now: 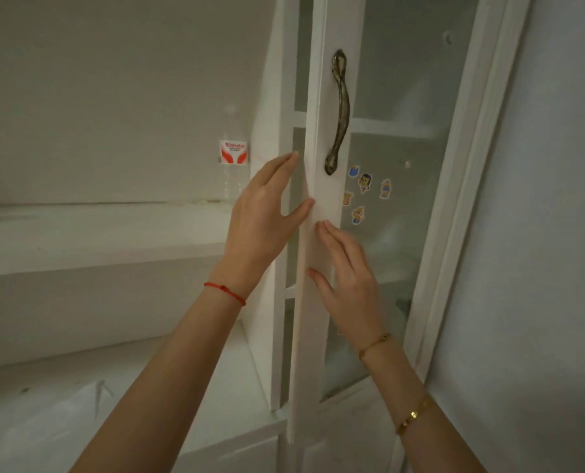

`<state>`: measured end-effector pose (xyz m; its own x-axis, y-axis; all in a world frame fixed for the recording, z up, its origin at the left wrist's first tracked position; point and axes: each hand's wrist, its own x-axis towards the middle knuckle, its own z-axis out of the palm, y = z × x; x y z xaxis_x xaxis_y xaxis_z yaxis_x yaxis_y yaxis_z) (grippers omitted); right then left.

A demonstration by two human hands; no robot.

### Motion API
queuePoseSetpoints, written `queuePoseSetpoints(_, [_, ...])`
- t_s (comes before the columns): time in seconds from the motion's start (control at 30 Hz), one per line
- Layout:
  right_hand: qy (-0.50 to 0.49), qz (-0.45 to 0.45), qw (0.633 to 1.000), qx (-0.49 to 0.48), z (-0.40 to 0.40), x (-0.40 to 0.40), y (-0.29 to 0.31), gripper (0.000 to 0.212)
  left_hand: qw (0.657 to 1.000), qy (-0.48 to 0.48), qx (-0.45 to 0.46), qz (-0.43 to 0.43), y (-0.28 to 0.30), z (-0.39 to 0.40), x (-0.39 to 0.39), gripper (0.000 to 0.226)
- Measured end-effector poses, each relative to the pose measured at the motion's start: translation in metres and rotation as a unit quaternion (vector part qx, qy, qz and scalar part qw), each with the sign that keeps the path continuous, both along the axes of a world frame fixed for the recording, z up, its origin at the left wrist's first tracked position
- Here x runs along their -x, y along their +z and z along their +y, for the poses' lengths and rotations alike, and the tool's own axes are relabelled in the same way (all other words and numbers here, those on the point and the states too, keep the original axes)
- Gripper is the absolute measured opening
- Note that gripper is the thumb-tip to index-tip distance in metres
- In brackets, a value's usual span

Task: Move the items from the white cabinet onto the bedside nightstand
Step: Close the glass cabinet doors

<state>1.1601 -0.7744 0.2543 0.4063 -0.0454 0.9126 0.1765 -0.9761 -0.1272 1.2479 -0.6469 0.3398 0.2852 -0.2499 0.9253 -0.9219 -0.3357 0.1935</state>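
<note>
Dim white room, grey wall at 3 o'clock, white cabinet (322, 107) filling centre frame. Two forearms come up from 6 o'clock. Right wrist: two gold bracelets (413, 415). Left wrist: one red string (225, 292). Both hands lie on the one door's (313, 254) leading edge, below the one bronze handle (338, 112). Right hand (347, 285) flat on the door face, fingers straight, gripping nothing. Left hand (262, 220) just at 10 o'clock from it, thumb on the door edge, fingertips reaching behind the edge, loosely extended, not clenched. Five cartoon stickers (364, 184) on the frosted glass pane at 1 o'clock from the right hand. Farther back, one clear water bottle (232, 155) with a red-and-white label stands upright on the one open shelf (96, 233), at 10 o'clock from the left hand, apart from both hands. Contents behind the glass: cannot tell.
</note>
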Motion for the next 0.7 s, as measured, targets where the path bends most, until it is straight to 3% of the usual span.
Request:
queuePoseSetpoints(0.33, [-0.046,0.010,0.999,-0.012,0.008,-0.030,0.002,0.064,0.996,-0.078,0.050,0.013,-0.008,-0.005,-0.044,0.058])
queuePoseSetpoints(0.7, [-0.076,0.005,0.997,-0.008,0.011,-0.049,0.006,0.063,0.993,-0.097,0.055,0.033,-0.008,-0.010,-0.061,0.059])
